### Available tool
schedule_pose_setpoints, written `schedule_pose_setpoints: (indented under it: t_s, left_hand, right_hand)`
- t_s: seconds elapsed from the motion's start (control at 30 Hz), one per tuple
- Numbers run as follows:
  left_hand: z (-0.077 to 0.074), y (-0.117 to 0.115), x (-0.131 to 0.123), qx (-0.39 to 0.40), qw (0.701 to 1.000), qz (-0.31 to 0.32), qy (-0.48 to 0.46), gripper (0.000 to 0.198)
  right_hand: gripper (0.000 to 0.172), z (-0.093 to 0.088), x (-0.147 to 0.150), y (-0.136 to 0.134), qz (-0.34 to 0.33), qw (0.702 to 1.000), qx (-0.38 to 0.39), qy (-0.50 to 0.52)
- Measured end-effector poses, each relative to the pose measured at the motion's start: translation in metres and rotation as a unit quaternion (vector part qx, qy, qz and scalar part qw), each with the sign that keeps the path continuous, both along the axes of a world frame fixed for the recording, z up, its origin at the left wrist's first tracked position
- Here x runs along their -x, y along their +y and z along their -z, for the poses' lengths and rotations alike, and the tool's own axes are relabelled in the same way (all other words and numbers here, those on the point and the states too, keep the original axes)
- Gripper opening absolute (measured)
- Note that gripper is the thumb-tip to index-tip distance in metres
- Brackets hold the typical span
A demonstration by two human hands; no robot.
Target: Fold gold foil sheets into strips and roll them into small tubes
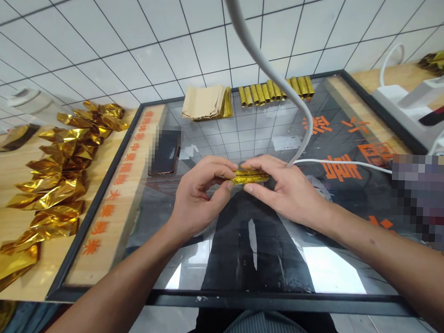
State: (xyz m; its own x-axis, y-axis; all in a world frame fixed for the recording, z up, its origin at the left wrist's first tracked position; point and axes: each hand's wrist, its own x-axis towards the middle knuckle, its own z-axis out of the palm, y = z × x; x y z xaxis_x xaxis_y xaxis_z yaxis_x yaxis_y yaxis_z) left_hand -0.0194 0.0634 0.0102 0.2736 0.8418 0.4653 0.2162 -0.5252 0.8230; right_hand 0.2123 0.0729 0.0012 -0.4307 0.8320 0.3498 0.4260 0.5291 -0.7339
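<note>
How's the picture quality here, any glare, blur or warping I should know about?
Head view: sharp on both hands, the left hand and right hand pinching the gold foil roll; the glass tabletop mirrors ceiling tiles and bright glare patches near its front edge; wide-angle bending curves the frame edges; the phone and a patch at right are pixelated.

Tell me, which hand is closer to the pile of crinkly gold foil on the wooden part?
Left. The left hand is on the side of the gold foil pile; the right hand is farther away, beyond it.

Gold foil roll (250,177): ends hidden under both grips. Phone (165,152) and right-edge object (424,200) pixelated, unidentifiable.
</note>
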Motion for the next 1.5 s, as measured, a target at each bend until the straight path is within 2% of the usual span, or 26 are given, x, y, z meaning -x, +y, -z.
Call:
schedule_pose_setpoints:
  t_s: [0.17,0.4,0.53,0.83,1.07,1.23,1.5]
  left_hand:
    - [0.003,-0.001,-0.003,0.059,0.995,0.009,-0.074,0.014]
    - [0.006,0.0,-0.01,0.157,0.979,-0.029,-0.128,0.02]
    - [0.007,0.001,-0.009,0.156,0.982,-0.042,-0.099,0.015]
    - [-0.001,-0.002,-0.008,0.084,0.994,-0.07,-0.021,0.015]
    - [0.003,-0.002,-0.01,0.179,0.979,-0.057,-0.078,0.022]
    - [0.003,-0.001,-0.013,0.229,0.967,-0.064,-0.087,0.021]
    - [0.005,-0.004,-0.018,0.23,0.965,-0.105,-0.064,0.018]
  right_hand:
    - [0.033,0.0,-0.001,0.0,-0.013,1.0,-0.008,0.008]
    - [0.029,-0.001,0.0,-0.001,-0.012,0.999,-0.045,0.009]
    - [0.027,-0.001,0.001,-0.001,-0.001,0.999,-0.047,0.001]
    - [0.03,-0.001,0.003,-0.003,0.005,1.0,-0.024,0.002]
    - [0.035,0.0,0.004,-0.004,0.012,0.999,-0.033,-0.005]
    - [0.037,0.002,0.003,-0.005,0.002,0.999,-0.042,-0.014]
    - [0.029,0.0,0.006,-0.006,-0.008,1.0,0.005,0.026]
